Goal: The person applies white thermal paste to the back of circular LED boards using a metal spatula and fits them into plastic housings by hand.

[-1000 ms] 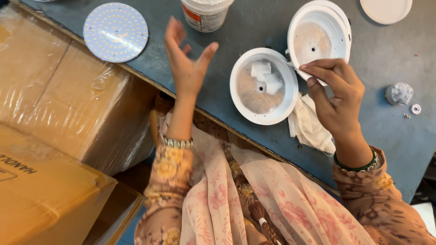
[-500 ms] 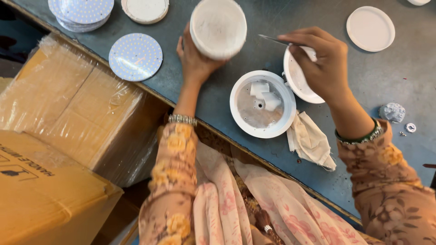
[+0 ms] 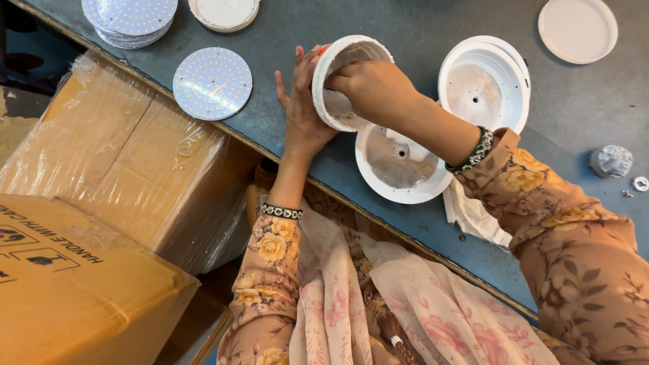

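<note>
White tub (image 3: 348,61) above grey-blue workbench (image 3: 405,20), cardboard boxes (image 3: 115,169) alongside

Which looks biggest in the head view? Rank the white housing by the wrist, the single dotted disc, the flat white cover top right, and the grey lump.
1. White housing, partly hidden by the right hand.
2. Dotted disc and flat white cover: too alike to rank.
3. Grey lump, smallest.

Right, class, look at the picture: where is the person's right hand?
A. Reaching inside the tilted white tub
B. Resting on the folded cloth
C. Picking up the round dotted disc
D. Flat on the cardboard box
A: the right hand reaches into the open mouth of the white tub, which the left hand steadies from outside, above the white round housing on the table.
</note>
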The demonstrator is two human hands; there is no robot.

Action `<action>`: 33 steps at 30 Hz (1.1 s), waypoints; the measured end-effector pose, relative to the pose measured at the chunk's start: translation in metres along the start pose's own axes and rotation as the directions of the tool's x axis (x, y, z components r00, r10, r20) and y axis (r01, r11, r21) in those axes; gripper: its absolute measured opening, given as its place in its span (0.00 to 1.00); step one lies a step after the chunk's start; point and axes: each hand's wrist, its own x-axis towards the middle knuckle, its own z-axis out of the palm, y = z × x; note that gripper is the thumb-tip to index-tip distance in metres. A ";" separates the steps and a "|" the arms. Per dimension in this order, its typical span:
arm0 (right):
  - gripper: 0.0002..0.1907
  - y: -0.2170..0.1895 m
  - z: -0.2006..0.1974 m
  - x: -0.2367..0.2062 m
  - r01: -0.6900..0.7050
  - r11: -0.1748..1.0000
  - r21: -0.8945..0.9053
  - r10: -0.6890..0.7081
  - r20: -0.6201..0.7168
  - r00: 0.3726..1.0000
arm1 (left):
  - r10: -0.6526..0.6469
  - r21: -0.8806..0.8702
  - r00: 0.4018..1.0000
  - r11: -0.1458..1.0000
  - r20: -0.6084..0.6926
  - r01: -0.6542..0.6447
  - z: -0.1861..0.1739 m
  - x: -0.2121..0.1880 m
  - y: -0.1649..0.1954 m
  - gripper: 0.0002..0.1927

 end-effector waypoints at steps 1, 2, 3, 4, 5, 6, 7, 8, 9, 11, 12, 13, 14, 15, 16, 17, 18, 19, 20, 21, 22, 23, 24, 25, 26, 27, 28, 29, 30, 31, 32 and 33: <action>0.20 0.002 0.004 0.001 0.010 1.000 -0.025 -0.011 -0.017 1.000 | 0.005 -0.005 1.000 1.000 -0.006 -0.005 0.001 -0.001 -0.001 0.63; 0.20 0.003 0.008 0.001 0.020 0.999 -0.049 -0.021 -0.032 0.999 | 0.009 -0.009 1.000 1.000 -0.010 -0.009 0.002 -0.001 -0.002 0.63; 0.19 0.003 0.011 0.000 0.010 1.000 -0.028 -0.011 -0.029 1.000 | 0.011 -0.014 1.000 1.000 -0.014 -0.011 0.003 -0.002 -0.003 0.63; 0.19 0.003 0.013 -0.001 0.000 1.000 -0.008 0.000 -0.026 1.000 | 0.010 -0.013 1.000 1.000 -0.013 -0.011 0.003 -0.002 -0.004 0.63; 0.18 0.003 0.014 -0.003 -0.009 1.000 0.011 0.009 -0.022 1.000 | 0.010 -0.012 1.000 1.000 -0.013 -0.010 0.004 -0.002 -0.004 0.62; 0.18 0.004 0.014 -0.004 -0.024 0.999 0.038 0.024 0.004 1.000 | 0.008 -0.011 1.000 1.000 -0.015 -0.008 0.004 -0.003 -0.005 0.62; 0.18 0.004 0.013 -0.006 -0.039 0.997 0.066 0.037 0.029 0.999 | 0.012 -0.001 1.000 1.000 -0.010 -0.012 0.005 -0.003 -0.006 0.61; 0.18 0.003 0.011 -0.007 -0.054 0.994 0.093 0.049 0.055 0.997 | 0.016 0.008 1.000 1.000 -0.005 -0.016 0.005 -0.004 -0.006 0.60; 0.17 0.003 0.009 -0.008 -0.063 0.994 0.092 0.054 0.095 0.994 | 0.023 0.014 1.000 1.000 0.000 -0.023 0.005 -0.004 -0.006 0.60; 0.15 0.002 0.004 -0.008 -0.086 0.992 0.087 0.070 0.176 0.982 | 0.022 0.027 1.000 0.999 0.012 -0.023 0.006 -0.005 -0.006 0.59; 0.16 0.002 0.001 -0.007 -0.094 0.993 0.073 0.075 0.231 0.970 | 0.024 0.034 1.000 0.999 0.017 -0.025 0.006 -0.005 -0.006 0.59; 0.16 0.003 -0.003 -0.005 -0.099 0.993 0.059 0.078 0.284 0.956 | 0.032 0.052 0.999 0.998 0.017 -0.033 0.006 -0.005 -0.006 0.59; 0.16 0.003 -0.006 -0.002 -0.102 0.994 0.045 0.081 0.335 0.939 | 0.039 0.072 0.999 0.997 0.018 -0.041 0.007 -0.005 -0.006 0.58; 0.18 0.005 -0.011 -0.001 -0.099 0.993 0.059 0.072 0.358 0.931 | 0.046 0.092 0.999 0.995 0.018 -0.047 0.007 -0.004 -0.005 0.58; 0.19 0.007 -0.017 0.000 -0.097 0.993 0.073 0.062 0.381 0.922 | 0.048 0.067 0.999 0.996 0.023 -0.050 0.007 -0.004 -0.006 0.60; 0.20 0.008 -0.023 0.000 -0.096 0.992 0.086 0.053 0.404 0.913 | 0.052 0.042 0.998 0.998 0.029 -0.053 0.007 -0.003 -0.006 0.61; 0.18 0.009 -0.030 -0.003 -0.118 0.988 0.103 0.071 0.378 0.923 | 0.057 0.015 0.998 0.998 0.033 -0.057 0.007 -0.002 -0.006 0.63; 0.16 0.010 -0.037 -0.007 -0.139 0.983 0.119 0.089 0.352 0.932 | 0.051 0.017 0.998 0.999 0.034 -0.052 0.007 -0.002 -0.006 0.64; 0.14 0.009 -0.045 -0.012 -0.159 0.978 0.134 0.108 0.327 0.939 | 0.045 0.018 0.998 0.999 0.034 -0.046 0.007 -0.001 -0.006 0.65; 0.13 0.008 -0.051 -0.018 -0.166 0.971 0.174 0.117 0.260 0.959 | 0.038 0.018 0.999 0.999 0.035 -0.039 0.007 0.000 -0.007 0.67; 0.11 0.006 -0.058 -0.025 -0.171 0.962 0.214 0.130 0.193 0.973 | 0.039 0.033 0.999 0.999 0.034 -0.041 0.007 0.000 -0.007 0.67; 0.10 0.004 -0.063 -0.030 -0.174 0.951 0.254 0.146 0.128 0.981 | 0.040 0.046 0.999 0.998 0.034 -0.042 0.006 0.001 -0.007 0.67; 0.09 0.002 -0.067 -0.035 -0.215 0.924 0.317 0.195 0.094 0.976 | 0.041 0.059 0.999 0.997 0.036 -0.043 0.006 0.002 -0.007 0.68; 0.09 0.002 -0.072 -0.039 -0.252 0.890 0.381 0.247 0.062 0.967 | 0.034 0.063 0.998 0.997 0.045 -0.036 0.006 0.002 -0.007 0.68; 0.09 0.000 -0.075 -0.043 -0.283 0.850 0.444 0.301 0.033 0.953 | 0.028 0.066 0.998 0.997 0.054 -0.032 0.005 0.002 -0.007 0.69; 0.09 -0.003 -0.075 -0.045 -0.276 0.836 0.474 0.310 0.006 0.951 | 0.024 0.071 0.998 0.997 0.061 -0.028 0.005 0.002 -0.007 0.69; 0.10 -0.004 -0.074 -0.046 -0.262 0.823 0.503 0.316 -0.022 0.949 | 0.018 0.066 0.998 0.998 0.067 -0.023 0.005 0.002 -0.006 0.70; 0.10 -0.006 -0.071 -0.047 -0.243 0.810 0.533 0.318 -0.052 0.947 | 0.012 0.066 0.997 0.998 0.071 -0.017 0.004 0.002 -0.006 0.70; 0.10 -0.007 -0.067 -0.048 -0.239 0.776 0.584 0.343 -0.072 0.937 | 0.004 0.070 0.997 0.997 0.074 -0.009 0.003 0.001 -0.006 0.70; 0.11 -0.009 -0.063 -0.050 -0.234 0.738 0.633 0.369 -0.089 0.925 | 0.011 0.063 0.997 0.998 0.070 -0.016 0.002 0.001 -0.005 0.70; 0.11 -0.009 -0.059 -0.052 -0.227 0.697 0.680 0.399 -0.104 0.911 | 0.019 0.054 0.997 0.998 0.068 -0.023 0.002 0.000 -0.004 0.70; 0.11 -0.009 -0.053 -0.054 -0.219 0.635 0.741 0.437 -0.110 0.893 | 0.028 0.042 0.997 0.999 0.069 -0.031 0.001 0.000 -0.004 0.69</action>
